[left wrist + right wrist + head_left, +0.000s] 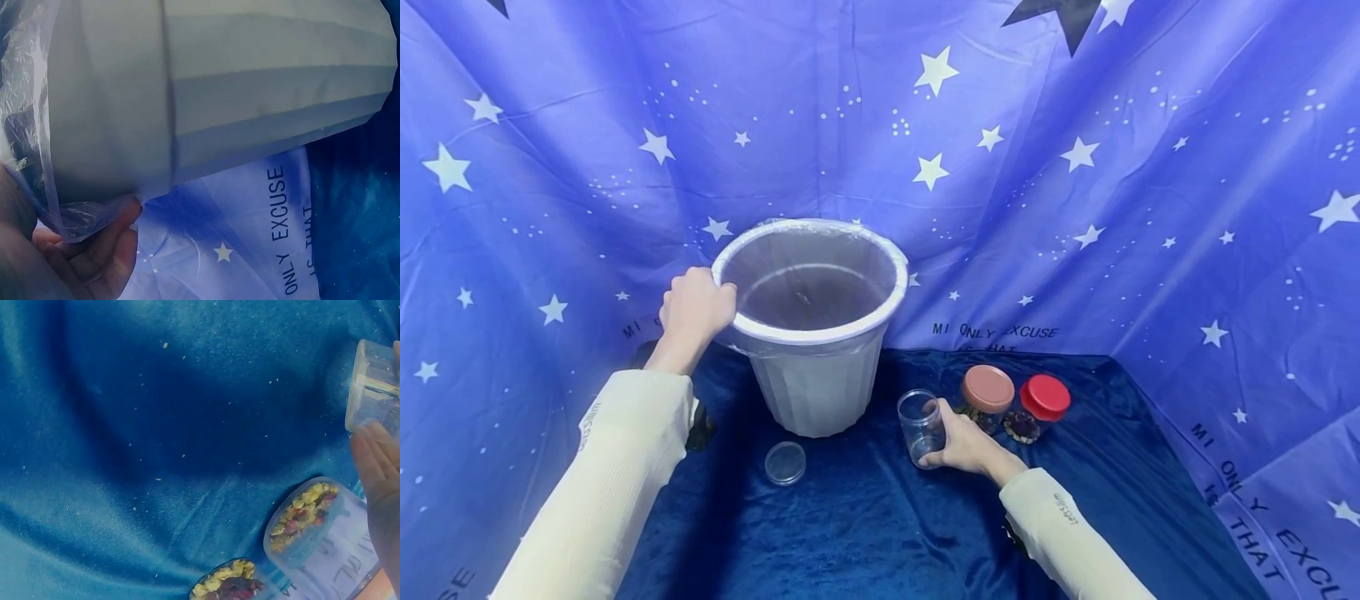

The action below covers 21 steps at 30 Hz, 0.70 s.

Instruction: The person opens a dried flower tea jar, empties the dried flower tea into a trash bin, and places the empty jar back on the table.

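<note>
A white bin (816, 367) lined with a clear plastic bag (31, 125) stands at the back of the blue velvet cloth (865, 517). My left hand (696, 307) grips its left rim, fingers curled over the edge; in the left wrist view its fingers (106, 250) lie under the bin's wall (250, 94). My right hand (966, 446) holds an empty clear jar (921, 427) upright on the cloth, right of the bin. The jar's base (375, 394) shows beside my fingers (375, 462) in the right wrist view. A clear lid (786, 462) lies flat before the bin.
Two filled jars stand just behind my right hand: one with a brownish lid (987, 389), one with a red lid (1045, 397). Their dried contents (306, 509) show through their bases. A starry blue curtain (1075, 167) walls in the back and both sides.
</note>
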### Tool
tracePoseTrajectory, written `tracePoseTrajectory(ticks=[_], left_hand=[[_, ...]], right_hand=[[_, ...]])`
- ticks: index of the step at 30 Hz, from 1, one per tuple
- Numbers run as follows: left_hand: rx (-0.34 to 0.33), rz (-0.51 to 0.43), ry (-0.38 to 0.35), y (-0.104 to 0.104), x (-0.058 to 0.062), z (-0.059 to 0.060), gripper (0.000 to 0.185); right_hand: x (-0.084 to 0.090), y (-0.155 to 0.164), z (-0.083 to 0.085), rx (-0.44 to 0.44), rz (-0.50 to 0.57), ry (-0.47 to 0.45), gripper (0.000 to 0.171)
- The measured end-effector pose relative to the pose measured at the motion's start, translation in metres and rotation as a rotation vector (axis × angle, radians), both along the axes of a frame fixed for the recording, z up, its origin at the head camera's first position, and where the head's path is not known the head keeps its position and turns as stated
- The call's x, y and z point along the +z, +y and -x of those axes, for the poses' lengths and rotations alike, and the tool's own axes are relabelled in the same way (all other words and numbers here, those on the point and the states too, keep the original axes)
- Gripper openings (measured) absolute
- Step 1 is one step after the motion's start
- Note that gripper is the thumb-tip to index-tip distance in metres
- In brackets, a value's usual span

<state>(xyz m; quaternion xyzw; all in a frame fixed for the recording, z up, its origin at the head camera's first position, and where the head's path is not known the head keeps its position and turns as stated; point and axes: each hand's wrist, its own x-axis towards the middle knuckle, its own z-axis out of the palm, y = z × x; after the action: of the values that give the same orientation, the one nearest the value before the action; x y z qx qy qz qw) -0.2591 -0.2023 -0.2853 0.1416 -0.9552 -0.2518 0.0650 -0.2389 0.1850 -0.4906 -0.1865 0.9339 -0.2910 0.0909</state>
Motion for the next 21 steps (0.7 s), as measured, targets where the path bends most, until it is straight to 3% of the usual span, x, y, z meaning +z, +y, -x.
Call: tracePoseTrajectory(ticks=[8,21], left_hand=[[-0.002,0.005,0.017,-0.001,0.001,-0.001,0.042],[0.000,-0.027,0.022,0.000,0.000,-0.001,0.037]], right_hand=[[-0.007,0.006,-0.002,-0.044,-0.005,-0.001,0.080],[-0.016,0.011,-0.003,-0.041,0.059,0.029,0.076]])
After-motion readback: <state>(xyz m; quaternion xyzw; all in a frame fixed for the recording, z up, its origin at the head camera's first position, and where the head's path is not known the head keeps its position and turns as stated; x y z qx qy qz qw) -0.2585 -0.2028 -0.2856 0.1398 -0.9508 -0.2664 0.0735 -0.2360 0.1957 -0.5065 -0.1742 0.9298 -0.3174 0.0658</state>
